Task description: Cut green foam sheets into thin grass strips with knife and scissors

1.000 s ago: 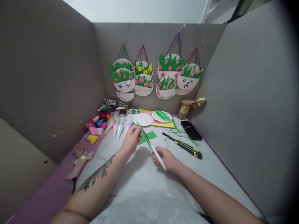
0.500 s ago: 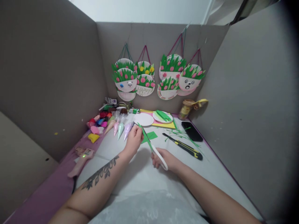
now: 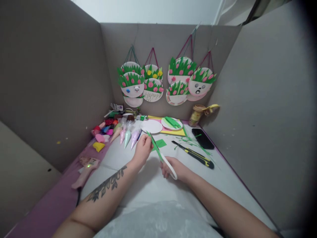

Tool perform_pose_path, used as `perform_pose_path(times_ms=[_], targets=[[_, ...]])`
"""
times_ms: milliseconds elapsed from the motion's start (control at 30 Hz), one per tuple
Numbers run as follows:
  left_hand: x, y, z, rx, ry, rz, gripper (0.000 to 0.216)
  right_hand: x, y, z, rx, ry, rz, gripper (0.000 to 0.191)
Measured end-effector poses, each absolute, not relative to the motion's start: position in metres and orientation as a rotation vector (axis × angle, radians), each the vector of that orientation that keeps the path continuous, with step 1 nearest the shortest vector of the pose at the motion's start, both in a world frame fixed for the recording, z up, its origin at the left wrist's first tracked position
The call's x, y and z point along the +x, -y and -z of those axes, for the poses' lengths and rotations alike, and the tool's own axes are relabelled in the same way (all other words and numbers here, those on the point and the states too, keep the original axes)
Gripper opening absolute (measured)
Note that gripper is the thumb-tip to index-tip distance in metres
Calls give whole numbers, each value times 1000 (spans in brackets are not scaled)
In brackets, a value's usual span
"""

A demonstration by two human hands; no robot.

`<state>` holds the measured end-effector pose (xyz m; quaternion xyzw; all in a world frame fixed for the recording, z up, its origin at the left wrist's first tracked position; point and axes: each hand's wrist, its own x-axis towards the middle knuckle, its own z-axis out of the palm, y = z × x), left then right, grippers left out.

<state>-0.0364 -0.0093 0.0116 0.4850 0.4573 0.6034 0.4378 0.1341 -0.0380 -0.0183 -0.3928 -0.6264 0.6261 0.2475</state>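
Observation:
My right hand [image 3: 170, 168] is closed around the white handles of a pair of scissors [image 3: 171, 168], whose blades point up and to the left. Pinched in my left hand [image 3: 144, 145] is a narrow strip of green paper [image 3: 158, 152], which runs along the scissor blades. Whether the blades are apart is hard to make out. Flat on the table beyond my hands lies a green paper piece [image 3: 160, 143]. Green paper leaves [image 3: 172, 122] rest on a white paper plate, and a bare white paper plate [image 3: 151, 127] lies to their left.
A black and yellow utility knife [image 3: 195, 156], thin green scraps [image 3: 190, 141] and a black phone [image 3: 203, 138] lie at right. Piping bags [image 3: 127, 137], colourful clay packs [image 3: 99, 147] and a pink glue gun [image 3: 86, 172] are at left. Decorated plates [image 3: 133, 85] hang on the back wall.
Little differs. The view has shifted slightly; my hands, the scissors and the green strip hold nearly the same pose.

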Motion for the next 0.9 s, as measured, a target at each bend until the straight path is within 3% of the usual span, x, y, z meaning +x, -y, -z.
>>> perform_pose_path(times_ms=[300, 900], targets=[[-35, 12, -11, 1203, -1105, -1506, 25, 134, 36, 24, -1106, 1692, -1698, 17], [-37, 12, -14, 1238, -1135, -1514, 24, 132, 39, 20, -1079, 1612, -1781, 19]])
